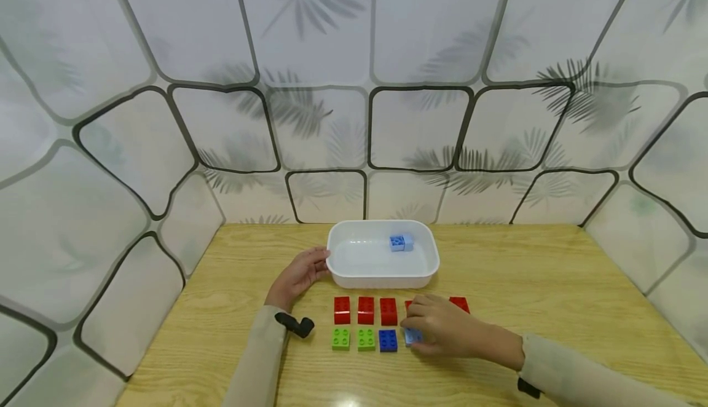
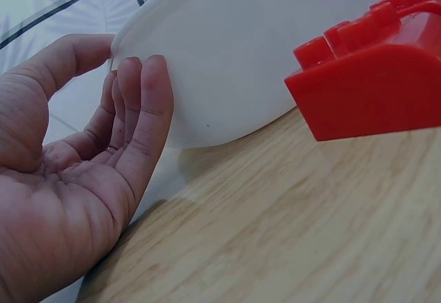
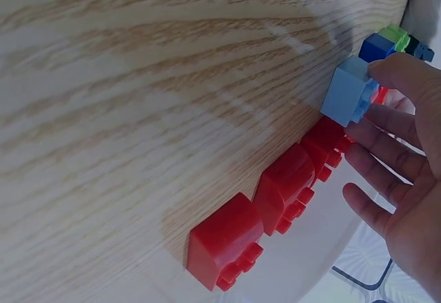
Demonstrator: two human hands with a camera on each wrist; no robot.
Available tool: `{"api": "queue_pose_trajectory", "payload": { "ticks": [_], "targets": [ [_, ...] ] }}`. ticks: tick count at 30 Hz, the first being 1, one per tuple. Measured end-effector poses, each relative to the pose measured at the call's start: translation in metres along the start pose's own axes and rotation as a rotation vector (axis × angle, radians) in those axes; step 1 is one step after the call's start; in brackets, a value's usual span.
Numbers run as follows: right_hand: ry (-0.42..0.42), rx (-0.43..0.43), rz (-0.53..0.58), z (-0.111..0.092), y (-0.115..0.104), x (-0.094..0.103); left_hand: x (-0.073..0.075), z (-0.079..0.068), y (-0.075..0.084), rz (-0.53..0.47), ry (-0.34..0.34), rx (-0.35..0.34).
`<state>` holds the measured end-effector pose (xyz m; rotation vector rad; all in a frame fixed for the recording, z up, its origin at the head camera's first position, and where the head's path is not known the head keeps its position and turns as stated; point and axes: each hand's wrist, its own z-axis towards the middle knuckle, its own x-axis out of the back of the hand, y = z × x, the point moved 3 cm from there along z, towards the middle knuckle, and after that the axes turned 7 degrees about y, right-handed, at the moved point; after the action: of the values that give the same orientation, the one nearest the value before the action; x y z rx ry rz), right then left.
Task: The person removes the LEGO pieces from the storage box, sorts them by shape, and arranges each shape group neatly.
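Note:
At the tub's left end, my left hand (image 1: 303, 276) holds the rim of the white plastic tub (image 1: 354, 282), thumb at the edge and fingers against the outer wall. My right hand (image 1: 445, 327) pinches a light blue toy brick (image 3: 346, 91) between thumb and fingers, in the front row. Left of that brick are a dark blue brick (image 1: 388, 340) and two lime green bricks (image 1: 366, 339). Behind runs a row of red bricks (image 1: 365, 310) with curved fronts, partly hidden by my right hand. Inside the tub lie light blue bricks (image 1: 401, 243), side by side.
Everything stands on a wood-grain table (image 1: 498, 259). A patterned curtain (image 1: 332, 130) encloses its back and sides. The red row lies between the tub and the front row of bricks.

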<state>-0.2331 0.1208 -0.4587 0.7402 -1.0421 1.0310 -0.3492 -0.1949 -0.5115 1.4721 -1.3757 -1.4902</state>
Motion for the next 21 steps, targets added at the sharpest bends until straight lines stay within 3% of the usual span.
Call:
{"api": "queue_pose_trajectory", "payload": {
  "ticks": [7, 21],
  "targets": [
    [0.011, -0.003, -0.002, -0.0008, 0.0018, -0.0023, -0.0007, -0.0005, -0.0006, 0.004, 0.032, -0.012],
    [0.023, 0.012, 0.016, 0.0007, 0.003, 0.0001, -0.0004, -0.0003, -0.0003, -0.006, 0.029, -0.009]
  ]
}}
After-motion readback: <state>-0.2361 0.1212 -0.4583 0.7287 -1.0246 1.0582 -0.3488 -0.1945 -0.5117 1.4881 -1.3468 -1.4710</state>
